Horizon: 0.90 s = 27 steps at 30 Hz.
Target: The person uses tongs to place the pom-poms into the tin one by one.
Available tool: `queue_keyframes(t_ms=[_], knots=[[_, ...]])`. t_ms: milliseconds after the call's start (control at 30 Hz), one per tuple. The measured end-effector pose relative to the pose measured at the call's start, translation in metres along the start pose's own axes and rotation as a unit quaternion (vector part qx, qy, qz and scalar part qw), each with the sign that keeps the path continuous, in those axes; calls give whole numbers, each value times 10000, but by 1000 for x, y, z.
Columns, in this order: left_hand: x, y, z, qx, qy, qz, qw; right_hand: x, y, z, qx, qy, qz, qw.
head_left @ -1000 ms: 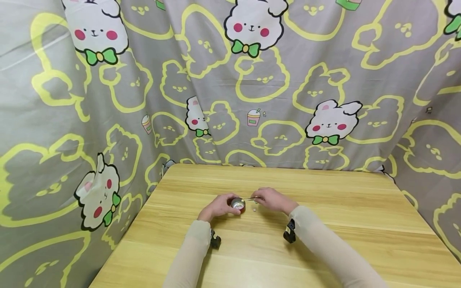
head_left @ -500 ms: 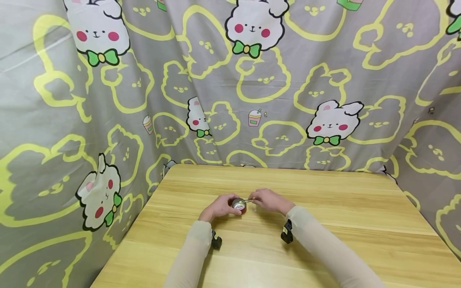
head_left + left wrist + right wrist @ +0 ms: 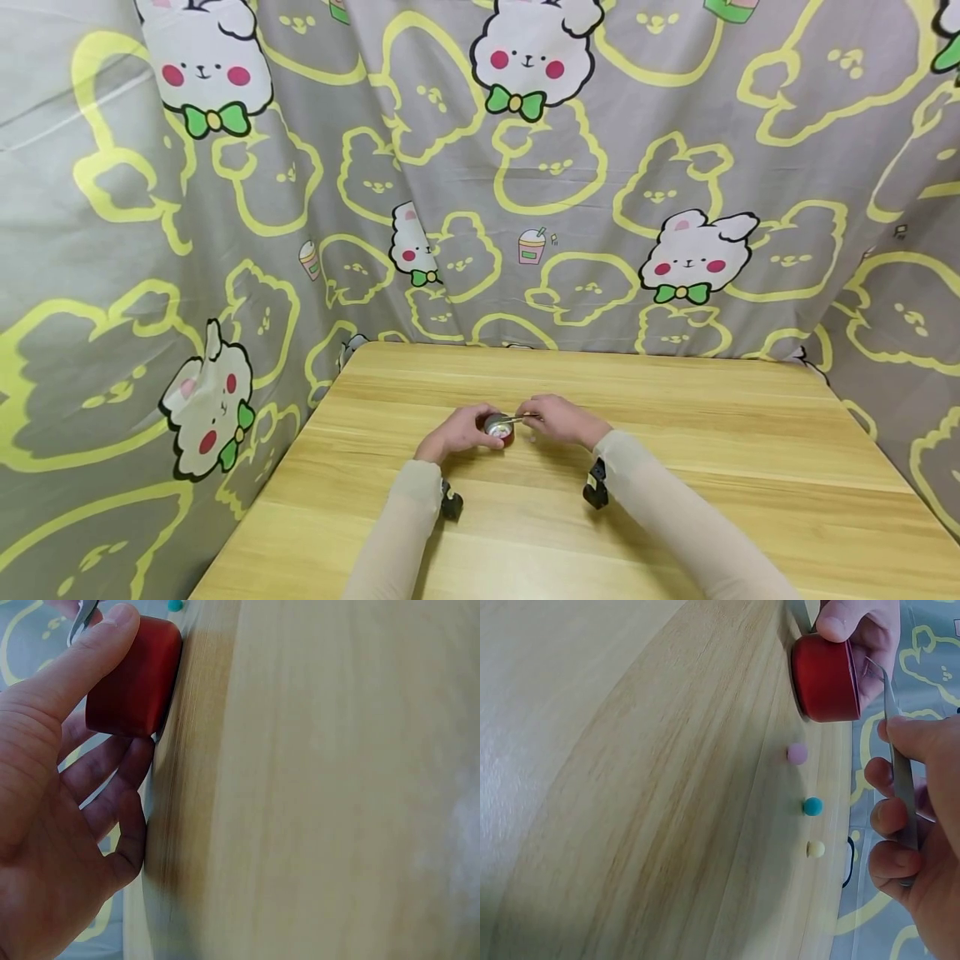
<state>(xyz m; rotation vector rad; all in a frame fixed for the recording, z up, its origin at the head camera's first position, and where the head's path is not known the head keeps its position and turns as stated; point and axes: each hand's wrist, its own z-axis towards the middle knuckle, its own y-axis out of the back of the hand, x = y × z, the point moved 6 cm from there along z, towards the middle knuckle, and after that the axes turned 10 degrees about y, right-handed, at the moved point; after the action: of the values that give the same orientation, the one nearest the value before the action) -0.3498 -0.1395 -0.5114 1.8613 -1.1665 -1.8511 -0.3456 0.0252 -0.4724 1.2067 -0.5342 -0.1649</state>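
Observation:
A small red round tin (image 3: 825, 679) with a silvery inside stands on the table, its mouth facing up. My left hand (image 3: 463, 428) holds it from the side, with the thumb (image 3: 94, 656) near its rim and fingers around the far wall. In my right hand (image 3: 930, 817) is a pair of metal tweezers (image 3: 901, 780), pinched between thumb and fingers. Their bent tips reach over the tin's mouth. Some light-coloured contents show inside the tin in the head view. Beside it lie a pink ball (image 3: 797, 754), a teal ball (image 3: 812, 806) and a pale yellow ball (image 3: 815, 849).
A wooden table (image 3: 675, 467) carries everything. Grey curtain (image 3: 465, 192) with cartoon prints hangs behind its far edge and along both sides. Each wrist wears a small black camera (image 3: 597, 487).
My right hand has shifted slightly left, bringing the tweezers further over the tin. A pale ball seen at their tips earlier no longer shows there. My left hand keeps its hold.

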Motion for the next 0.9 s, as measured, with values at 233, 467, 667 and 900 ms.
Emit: queue_keyframes(t_ms=[233,467,667,900], knots=[[-1,0,-1,0,-9,47,10000,0,0,-2,-37,-39,27,10000],[-1,0,-2,65,0,-19,10000,0,5,-7,-83,-37,-7,10000],[0,1,-2,28,-61,-77,9999,-1,9,-16,-93,-89,-31,9999],[1,0,-1,20,2,-98,10000,-6,11,-28,-63,-201,-101,9997]])
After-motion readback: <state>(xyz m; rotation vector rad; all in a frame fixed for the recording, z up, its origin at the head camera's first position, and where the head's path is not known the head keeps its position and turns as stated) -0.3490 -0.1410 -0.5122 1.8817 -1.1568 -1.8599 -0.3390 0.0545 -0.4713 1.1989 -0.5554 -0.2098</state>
